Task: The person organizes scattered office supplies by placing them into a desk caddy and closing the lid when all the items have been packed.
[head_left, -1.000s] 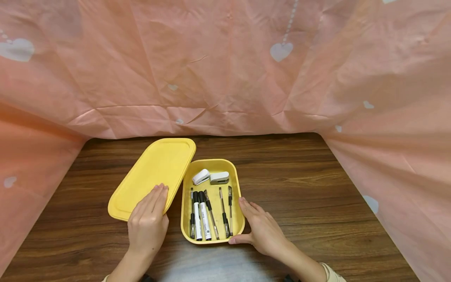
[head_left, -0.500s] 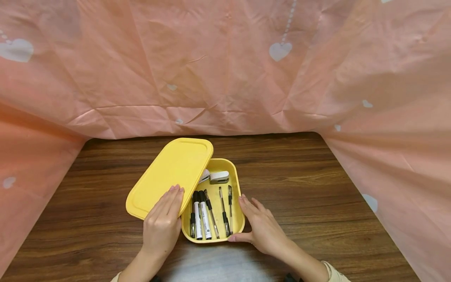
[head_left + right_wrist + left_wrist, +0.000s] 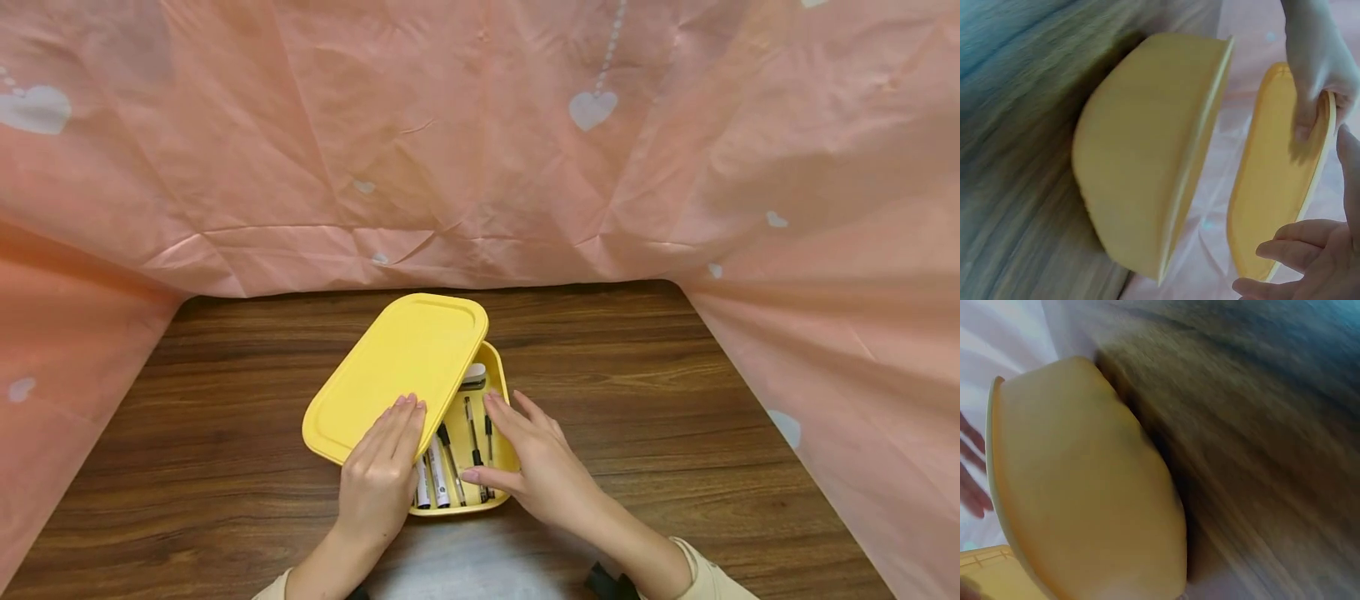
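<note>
A yellow lid (image 3: 397,358) hangs tilted above the left part of a yellow plastic box (image 3: 501,375). My left hand (image 3: 382,467) grips the lid by its near right edge, fingers on top; in the right wrist view the thumb (image 3: 1305,115) presses its underside. Over the box's right side is my right hand (image 3: 543,458), fingers spread and holding nothing. Inside the box lie several pens (image 3: 474,433), white markers (image 3: 437,475) with black ends and a white stapler (image 3: 474,375). The lid hides the box's left side.
The box stands on a dark wood-grain table (image 3: 637,375). Pink cloth (image 3: 480,150) with pale hearts hangs behind the table and along both sides.
My left hand has carried the lid rightward, from beside the box to over its left part. My right hand has left the box's right wall and moved slightly left over the box.
</note>
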`<state>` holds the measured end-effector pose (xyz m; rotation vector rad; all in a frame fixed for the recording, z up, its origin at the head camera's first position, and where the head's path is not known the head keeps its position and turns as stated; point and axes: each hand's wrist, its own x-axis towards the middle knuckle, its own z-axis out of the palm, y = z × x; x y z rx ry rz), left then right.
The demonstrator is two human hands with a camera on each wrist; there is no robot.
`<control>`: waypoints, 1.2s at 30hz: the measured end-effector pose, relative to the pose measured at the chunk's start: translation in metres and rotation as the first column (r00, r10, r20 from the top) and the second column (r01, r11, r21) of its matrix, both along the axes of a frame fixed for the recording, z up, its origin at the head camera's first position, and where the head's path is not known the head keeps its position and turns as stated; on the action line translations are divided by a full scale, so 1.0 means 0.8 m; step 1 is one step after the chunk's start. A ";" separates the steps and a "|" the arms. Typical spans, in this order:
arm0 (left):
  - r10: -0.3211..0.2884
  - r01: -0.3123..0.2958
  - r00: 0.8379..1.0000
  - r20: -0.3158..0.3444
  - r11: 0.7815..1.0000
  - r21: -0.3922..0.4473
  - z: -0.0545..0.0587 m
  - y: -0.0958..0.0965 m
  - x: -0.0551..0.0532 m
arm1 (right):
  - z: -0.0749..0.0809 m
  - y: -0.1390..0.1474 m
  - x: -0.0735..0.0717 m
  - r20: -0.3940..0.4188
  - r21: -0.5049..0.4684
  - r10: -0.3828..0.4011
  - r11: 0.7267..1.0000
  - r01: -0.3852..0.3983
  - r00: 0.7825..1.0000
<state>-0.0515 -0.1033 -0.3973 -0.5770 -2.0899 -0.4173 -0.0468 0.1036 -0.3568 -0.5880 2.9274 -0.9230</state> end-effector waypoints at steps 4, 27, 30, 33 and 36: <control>-0.015 0.015 1.000 0.007 1.000 -0.004 -0.001 0.007 0.000 | 0.005 -0.010 -0.003 0.004 -0.057 0.017 0.998 -0.016 1.000; -0.144 0.144 0.989 0.021 0.990 0.005 -0.006 0.023 -0.002 | -0.007 -0.038 -0.035 0.611 -0.739 0.037 0.383 0.554 0.791; -0.179 0.174 0.981 0.068 0.982 0.078 -0.005 0.012 -0.004 | -0.007 -0.027 -0.037 0.607 -0.736 0.002 0.379 0.561 0.794; -0.128 0.102 0.983 0.134 0.977 0.186 -0.001 -0.005 -0.008 | -0.006 -0.013 -0.038 0.603 -0.733 -0.001 0.393 0.555 0.798; -0.043 -0.031 0.970 0.239 0.954 0.298 0.005 -0.022 -0.014 | -0.008 0.000 -0.037 0.596 -0.738 0.040 0.422 0.527 0.802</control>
